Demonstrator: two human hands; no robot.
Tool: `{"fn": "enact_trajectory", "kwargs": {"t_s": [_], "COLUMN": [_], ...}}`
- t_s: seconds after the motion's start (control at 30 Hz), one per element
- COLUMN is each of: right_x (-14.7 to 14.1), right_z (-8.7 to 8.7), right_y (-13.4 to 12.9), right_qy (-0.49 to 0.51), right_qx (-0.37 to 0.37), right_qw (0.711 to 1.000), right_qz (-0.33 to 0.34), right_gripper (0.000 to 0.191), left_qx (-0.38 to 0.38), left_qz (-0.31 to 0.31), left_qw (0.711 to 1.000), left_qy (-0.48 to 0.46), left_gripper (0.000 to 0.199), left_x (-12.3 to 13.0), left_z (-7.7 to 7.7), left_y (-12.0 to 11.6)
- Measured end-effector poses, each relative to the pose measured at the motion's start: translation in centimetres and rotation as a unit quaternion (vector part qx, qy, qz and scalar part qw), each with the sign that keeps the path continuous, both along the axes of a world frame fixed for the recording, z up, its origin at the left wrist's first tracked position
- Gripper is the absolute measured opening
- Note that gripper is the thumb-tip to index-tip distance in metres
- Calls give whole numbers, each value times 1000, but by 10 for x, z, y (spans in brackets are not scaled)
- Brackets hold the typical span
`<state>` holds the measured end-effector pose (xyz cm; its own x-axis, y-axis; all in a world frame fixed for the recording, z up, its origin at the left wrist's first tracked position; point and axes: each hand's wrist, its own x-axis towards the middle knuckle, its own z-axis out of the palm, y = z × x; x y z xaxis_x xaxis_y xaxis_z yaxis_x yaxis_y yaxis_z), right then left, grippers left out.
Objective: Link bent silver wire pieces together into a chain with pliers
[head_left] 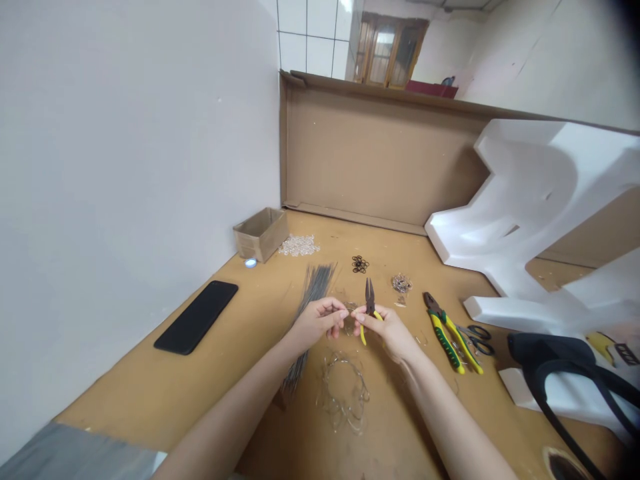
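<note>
Fingers [331,305]: L hand [320,322] pinched, contents unclear.
Yellow-handled dark-nosed metal pliers [370,305]: in R hand [389,329]; may slip if grip loosens.

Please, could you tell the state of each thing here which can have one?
Needle-nose pliers: held, jaws seemingly slightly parted.
Right grip: closed on needle-nose pliers.
Left grip: fingers curled in; contents unclear.
Combination pliers: lying, handles spread.
Scissors: lying, blades partly hidden.
Smartphone: lying flat, dark.
Small cardboard box: open-topped.
Straight wires: loosely bundled.
Looped wire: lying in a ring.
</note>
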<state>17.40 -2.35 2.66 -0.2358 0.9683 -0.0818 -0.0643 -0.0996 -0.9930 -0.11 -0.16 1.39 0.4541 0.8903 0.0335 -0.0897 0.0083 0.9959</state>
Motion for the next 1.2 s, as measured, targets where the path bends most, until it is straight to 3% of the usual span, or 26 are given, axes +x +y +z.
{"fn": "enact_trajectory", "kwargs": {"t_s": [0.2, 0.43, 0.63, 0.87, 0.97, 1.1, 1.2], "right_x": [-2, -1, 1, -3, 0, 22, 38], "right_z": [1, 0, -2, -1, 3, 15, 27], "right_y": [-2, -2, -2, -2, -4, -8, -13], "right_qy": [-37, -71, -70, -88, -127, -275, -454], "right_qx": [19, 36, 17, 50, 63, 115, 187], "right_qw": [999, 995, 995, 993, 986, 949, 863], "right_qz": [13, 54, 62, 68, 90, 106, 117], "right_gripper": [27, 25, 25, 29, 33, 33, 32], "left_qx": [20, 19, 44, 7, 7, 7, 13], "left_qz": [51, 70, 111, 27, 23, 55, 60], "left_qw": [998, 997, 993, 1000, 999, 997, 997], "left_qy": [10, -2, 11, 2, -27, -48, -43], "left_gripper": [25, 24, 24, 21, 21, 23, 24], "left_x": [5, 2, 3, 7, 4, -3, -6], "left_z": [-2, -1, -2, -6, -5, 0, 1], "left_y": [-2, -1, -2, -4, -1, 3, 4]}}
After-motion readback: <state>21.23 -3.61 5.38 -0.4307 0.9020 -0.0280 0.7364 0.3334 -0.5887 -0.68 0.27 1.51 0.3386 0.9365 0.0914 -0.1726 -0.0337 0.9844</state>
